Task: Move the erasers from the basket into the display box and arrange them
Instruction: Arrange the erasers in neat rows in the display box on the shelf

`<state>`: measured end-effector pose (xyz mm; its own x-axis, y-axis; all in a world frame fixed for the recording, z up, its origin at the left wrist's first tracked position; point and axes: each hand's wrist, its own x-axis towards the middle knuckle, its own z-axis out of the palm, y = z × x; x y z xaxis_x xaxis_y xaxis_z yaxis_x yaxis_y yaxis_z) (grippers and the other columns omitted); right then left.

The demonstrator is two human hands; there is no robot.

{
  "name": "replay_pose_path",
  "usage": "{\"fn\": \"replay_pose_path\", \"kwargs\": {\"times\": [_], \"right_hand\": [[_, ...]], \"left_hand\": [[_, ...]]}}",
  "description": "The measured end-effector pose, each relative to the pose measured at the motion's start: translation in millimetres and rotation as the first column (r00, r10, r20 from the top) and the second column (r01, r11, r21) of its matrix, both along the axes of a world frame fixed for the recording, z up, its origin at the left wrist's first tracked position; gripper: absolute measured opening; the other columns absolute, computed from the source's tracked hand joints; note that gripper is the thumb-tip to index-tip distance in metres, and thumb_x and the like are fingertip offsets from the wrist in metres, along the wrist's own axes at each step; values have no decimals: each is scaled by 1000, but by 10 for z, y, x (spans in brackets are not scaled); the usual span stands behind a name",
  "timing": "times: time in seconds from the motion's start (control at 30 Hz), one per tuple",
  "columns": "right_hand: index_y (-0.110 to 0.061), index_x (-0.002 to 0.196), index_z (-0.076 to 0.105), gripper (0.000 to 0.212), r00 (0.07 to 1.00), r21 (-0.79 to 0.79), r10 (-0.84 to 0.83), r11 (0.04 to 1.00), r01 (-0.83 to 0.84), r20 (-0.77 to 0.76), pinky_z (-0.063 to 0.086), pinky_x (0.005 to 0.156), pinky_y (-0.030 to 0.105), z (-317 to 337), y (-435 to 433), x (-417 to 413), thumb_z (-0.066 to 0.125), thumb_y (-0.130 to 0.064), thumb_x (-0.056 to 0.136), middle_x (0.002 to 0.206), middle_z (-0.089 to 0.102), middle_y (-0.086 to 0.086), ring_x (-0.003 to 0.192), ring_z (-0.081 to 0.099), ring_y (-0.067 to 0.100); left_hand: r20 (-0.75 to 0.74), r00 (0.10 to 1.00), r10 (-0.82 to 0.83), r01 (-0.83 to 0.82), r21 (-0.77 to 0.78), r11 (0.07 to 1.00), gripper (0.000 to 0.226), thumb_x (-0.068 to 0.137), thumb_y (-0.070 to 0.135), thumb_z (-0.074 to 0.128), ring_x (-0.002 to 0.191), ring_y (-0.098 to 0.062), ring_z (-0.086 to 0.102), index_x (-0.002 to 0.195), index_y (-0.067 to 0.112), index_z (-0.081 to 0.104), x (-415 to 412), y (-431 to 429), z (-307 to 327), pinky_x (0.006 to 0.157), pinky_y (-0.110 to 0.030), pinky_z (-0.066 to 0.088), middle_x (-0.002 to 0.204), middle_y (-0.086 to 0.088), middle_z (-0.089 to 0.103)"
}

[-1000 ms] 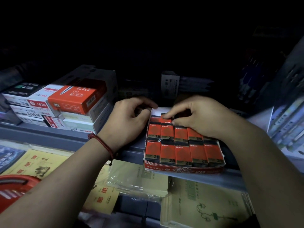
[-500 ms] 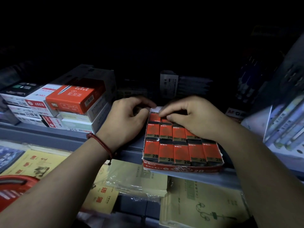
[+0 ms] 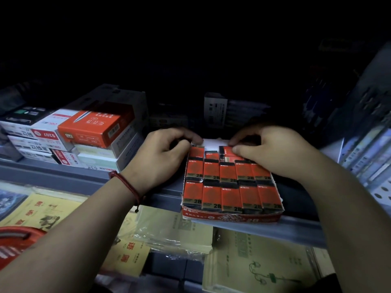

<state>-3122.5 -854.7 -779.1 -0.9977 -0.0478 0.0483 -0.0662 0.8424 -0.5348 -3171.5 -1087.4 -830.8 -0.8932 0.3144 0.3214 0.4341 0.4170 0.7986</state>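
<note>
Erasers [image 3: 230, 195] fill the front rows of the display box [image 3: 232, 217] on the shelf [image 3: 63, 176]. The right hand [image 3: 273, 153] holds a back-row eraser [image 3: 227, 152] in a narrow grip, and the left hand [image 3: 160, 157] grips the box's corner. Forcing it could tip neighbours or shove the box off.

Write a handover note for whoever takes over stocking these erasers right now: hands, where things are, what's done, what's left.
Left hand: grips the display box at its back-left corner.
Right hand: pinches an eraser in the back row.
Done: front and middle rows are full, five erasers each; the back row is begun from the left.
Left: seat this eraser and fill the rest of the back row, partly hidden under the right hand. The red basket sits lower left, its contents out of view.
</note>
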Motion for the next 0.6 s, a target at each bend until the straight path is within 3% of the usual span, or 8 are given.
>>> {"fn": "replay_pose_path", "kwargs": {"times": [0.23, 0.37, 0.6], "right_hand": [[-32, 109, 69, 16, 1000, 158, 18, 987, -16, -10, 49, 76, 22, 2, -72, 8, 63, -38, 95, 102, 65, -12, 92, 58, 6], [-31, 107, 67, 14, 999, 160, 43, 986, -45, 21, 52, 81, 28, 9, -77, -13, 63, -37, 95, 100, 63, -11, 91, 58, 7], [-37, 100, 67, 9, 999, 143, 31, 989, -34, 25, 45, 67, 17, 49, -61, -44, 67, -39, 91, 95, 61, -19, 83, 55, -2]], "left_hand": [[-26, 1000, -6, 5, -35, 999, 29, 100, 9, 52, 95, -3, 69, 100, 24, 77, -11, 11, -13, 86, -26, 55, 100, 10, 76], [-45, 999, -13, 11, -42, 999, 28, 101, 9, 52, 95, -1, 68, 101, 21, 77, -10, 14, -18, 85, -20, 54, 101, 12, 75], [-55, 998, -17, 15, -43, 999, 28, 100, 10, 53, 95, 0, 68, 100, 23, 77, -18, 5, -26, 85, -20, 54, 100, 12, 75]]}}
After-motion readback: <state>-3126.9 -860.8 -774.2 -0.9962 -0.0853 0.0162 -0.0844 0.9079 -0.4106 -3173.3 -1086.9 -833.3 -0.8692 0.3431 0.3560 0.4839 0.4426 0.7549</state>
